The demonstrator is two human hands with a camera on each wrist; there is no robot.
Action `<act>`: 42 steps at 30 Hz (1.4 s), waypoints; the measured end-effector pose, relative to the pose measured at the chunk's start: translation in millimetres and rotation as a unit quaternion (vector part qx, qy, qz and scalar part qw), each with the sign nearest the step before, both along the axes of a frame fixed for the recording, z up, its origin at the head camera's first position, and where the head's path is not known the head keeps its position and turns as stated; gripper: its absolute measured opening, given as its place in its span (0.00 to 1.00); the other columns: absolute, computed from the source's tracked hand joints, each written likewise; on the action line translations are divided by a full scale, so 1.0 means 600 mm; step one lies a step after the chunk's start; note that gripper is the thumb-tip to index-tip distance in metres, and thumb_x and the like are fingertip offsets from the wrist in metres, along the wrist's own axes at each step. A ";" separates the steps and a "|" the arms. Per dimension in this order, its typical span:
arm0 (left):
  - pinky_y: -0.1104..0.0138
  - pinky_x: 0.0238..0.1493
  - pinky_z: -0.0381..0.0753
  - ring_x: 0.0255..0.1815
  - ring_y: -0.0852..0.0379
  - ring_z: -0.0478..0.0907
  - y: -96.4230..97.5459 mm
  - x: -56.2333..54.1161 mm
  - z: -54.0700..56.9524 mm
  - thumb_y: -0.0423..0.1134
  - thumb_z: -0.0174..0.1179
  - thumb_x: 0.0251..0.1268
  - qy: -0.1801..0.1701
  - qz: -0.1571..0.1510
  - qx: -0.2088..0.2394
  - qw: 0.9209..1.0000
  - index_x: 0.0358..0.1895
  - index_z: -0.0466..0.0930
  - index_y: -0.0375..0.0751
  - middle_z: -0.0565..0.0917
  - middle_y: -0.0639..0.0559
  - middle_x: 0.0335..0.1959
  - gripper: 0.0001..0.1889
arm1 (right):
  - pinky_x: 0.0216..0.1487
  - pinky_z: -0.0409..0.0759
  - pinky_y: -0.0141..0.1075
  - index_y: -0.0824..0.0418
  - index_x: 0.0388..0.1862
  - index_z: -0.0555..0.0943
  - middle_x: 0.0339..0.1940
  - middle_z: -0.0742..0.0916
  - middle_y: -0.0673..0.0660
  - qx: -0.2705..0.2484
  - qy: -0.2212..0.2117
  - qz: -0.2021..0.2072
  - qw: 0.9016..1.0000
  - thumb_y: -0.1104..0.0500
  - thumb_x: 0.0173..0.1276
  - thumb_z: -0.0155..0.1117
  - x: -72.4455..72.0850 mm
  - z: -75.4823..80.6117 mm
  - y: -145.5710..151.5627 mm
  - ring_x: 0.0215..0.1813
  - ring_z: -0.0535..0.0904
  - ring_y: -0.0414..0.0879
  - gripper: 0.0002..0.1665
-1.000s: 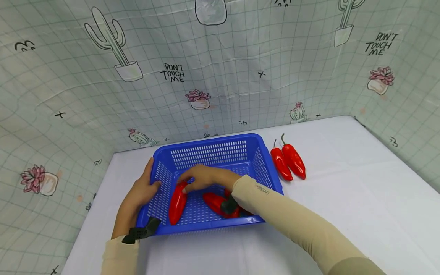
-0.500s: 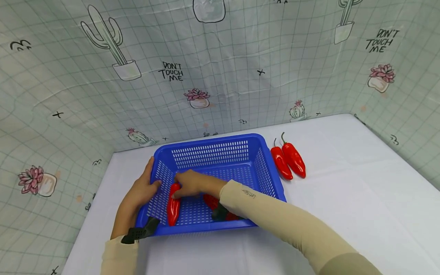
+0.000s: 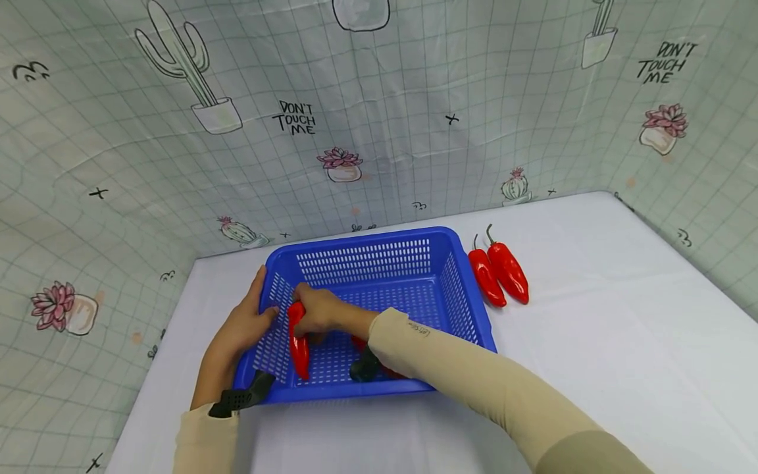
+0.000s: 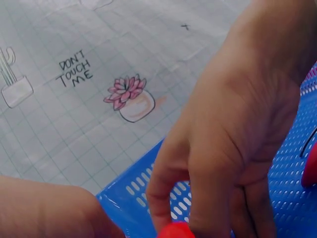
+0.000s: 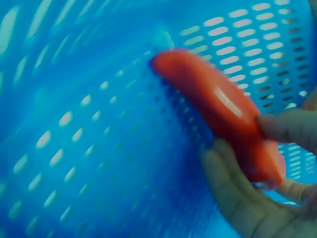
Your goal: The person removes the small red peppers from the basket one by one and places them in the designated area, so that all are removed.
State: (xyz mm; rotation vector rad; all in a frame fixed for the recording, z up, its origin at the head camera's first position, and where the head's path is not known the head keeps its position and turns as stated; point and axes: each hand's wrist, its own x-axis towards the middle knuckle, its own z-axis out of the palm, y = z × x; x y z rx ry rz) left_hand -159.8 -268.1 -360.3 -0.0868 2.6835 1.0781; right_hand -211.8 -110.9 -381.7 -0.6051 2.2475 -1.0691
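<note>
My right hand (image 3: 320, 311) reaches into a blue plastic basket (image 3: 331, 393) and pinches a red chili pepper (image 3: 299, 355) by its upper end, close to the left wall. In the right wrist view the thumb and fingers hold this pepper (image 5: 218, 101) at its thick end, with its tapered tip pointing away over the basket floor. My left hand (image 3: 244, 324) grips the basket's left rim, thumb on the inner side and fingers along the outside. More red peppers (image 3: 358, 342) in the basket are mostly hidden beneath the right forearm and its dark wrist camera.
Two red chili peppers, one smaller (image 3: 487, 276) and one larger (image 3: 509, 271), lie side by side on the white table (image 3: 592, 289) just right of the basket. Behind stands a cloth backdrop (image 3: 403, 85) with cactus drawings.
My right hand has moved left within the basket, bringing the pepper closer to the left wall. The left hand keeps its place on the rim.
</note>
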 end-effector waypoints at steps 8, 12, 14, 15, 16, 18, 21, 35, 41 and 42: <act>0.36 0.50 0.77 0.60 0.20 0.70 0.001 0.000 -0.002 0.32 0.44 0.72 0.002 0.002 0.002 1.000 0.79 0.26 0.45 0.50 0.22 0.74 0.42 | 0.41 0.84 0.37 0.54 0.65 0.69 0.56 0.82 0.62 0.002 0.028 -0.007 1.000 0.66 0.54 0.73 -0.006 0.008 0.008 0.46 0.84 0.51 0.39; 0.34 0.53 0.73 0.62 0.20 0.68 0.000 0.000 0.001 0.32 0.44 0.72 0.010 -0.002 -0.003 1.000 0.79 0.26 0.43 0.51 0.22 0.74 0.42 | 0.31 0.86 0.41 0.53 0.69 0.68 0.60 0.79 0.65 -0.082 -0.046 -0.039 0.995 0.73 0.56 0.68 -0.004 0.011 0.005 0.41 0.86 0.55 0.43; 0.33 0.57 0.69 0.64 0.20 0.65 -0.002 0.000 0.001 0.32 0.44 0.72 0.009 -0.002 -0.008 1.000 0.79 0.26 0.43 0.50 0.23 0.75 0.41 | 0.31 0.86 0.40 0.54 0.72 0.68 0.61 0.79 0.65 -0.106 -0.055 -0.044 0.992 0.72 0.57 0.68 -0.003 0.010 0.002 0.45 0.86 0.55 0.43; 0.33 0.57 0.69 0.65 0.19 0.64 -0.002 0.001 0.002 0.33 0.44 0.72 0.009 -0.003 -0.010 1.000 0.79 0.26 0.43 0.50 0.23 0.75 0.41 | 0.32 0.86 0.39 0.54 0.73 0.67 0.62 0.78 0.65 -0.110 -0.049 -0.043 0.992 0.70 0.58 0.68 -0.002 0.010 0.000 0.48 0.85 0.55 0.43; 0.33 0.57 0.69 0.65 0.19 0.63 -0.003 0.001 0.003 0.33 0.44 0.73 0.008 -0.004 -0.012 1.000 0.79 0.26 0.42 0.49 0.23 0.75 0.41 | 0.31 0.86 0.38 0.56 0.73 0.66 0.62 0.79 0.64 -0.112 -0.038 -0.041 0.992 0.68 0.59 0.69 -0.002 0.010 -0.002 0.49 0.84 0.53 0.43; 0.33 0.58 0.68 0.66 0.19 0.62 -0.004 0.001 0.004 0.34 0.44 0.73 0.009 -0.007 -0.016 1.000 0.79 0.26 0.42 0.49 0.23 0.75 0.41 | 0.32 0.85 0.35 0.58 0.74 0.66 0.63 0.79 0.62 -0.108 -0.011 -0.036 0.993 0.63 0.60 0.71 -0.002 0.009 -0.005 0.51 0.83 0.51 0.43; 0.34 0.55 0.71 0.64 0.18 0.64 -0.006 0.001 0.005 0.34 0.43 0.73 0.010 -0.010 -0.013 1.000 0.79 0.25 0.43 0.49 0.23 0.75 0.41 | 0.29 0.84 0.32 0.59 0.73 0.67 0.62 0.80 0.62 -0.094 0.015 -0.044 0.994 0.58 0.59 0.75 -0.003 0.009 -0.010 0.46 0.84 0.49 0.44; 0.32 0.68 0.51 0.73 0.21 0.48 -0.003 -0.006 0.002 0.32 0.44 0.73 0.000 -0.007 0.007 1.000 0.78 0.23 0.45 0.43 0.26 0.77 0.43 | 0.28 0.84 0.33 0.60 0.67 0.74 0.54 0.82 0.62 -0.045 0.049 -0.070 0.995 0.67 0.55 0.72 -0.038 0.059 0.046 0.47 0.83 0.52 0.38; 0.31 0.66 0.54 0.72 0.20 0.49 0.000 -0.005 0.002 0.31 0.44 0.73 0.002 -0.006 0.000 1.000 0.78 0.24 0.44 0.43 0.25 0.77 0.42 | 0.32 0.86 0.37 0.61 0.70 0.71 0.51 0.83 0.66 -0.100 0.007 -0.081 0.992 0.70 0.56 0.71 -0.054 0.089 0.094 0.49 0.84 0.56 0.41; 0.31 0.66 0.54 0.72 0.20 0.49 0.001 -0.005 0.002 0.31 0.44 0.73 0.004 -0.006 0.001 1.000 0.78 0.24 0.44 0.43 0.24 0.77 0.42 | 0.33 0.86 0.38 0.61 0.70 0.70 0.51 0.83 0.66 -0.105 0.004 -0.083 0.991 0.70 0.56 0.70 -0.056 0.094 0.101 0.50 0.84 0.57 0.41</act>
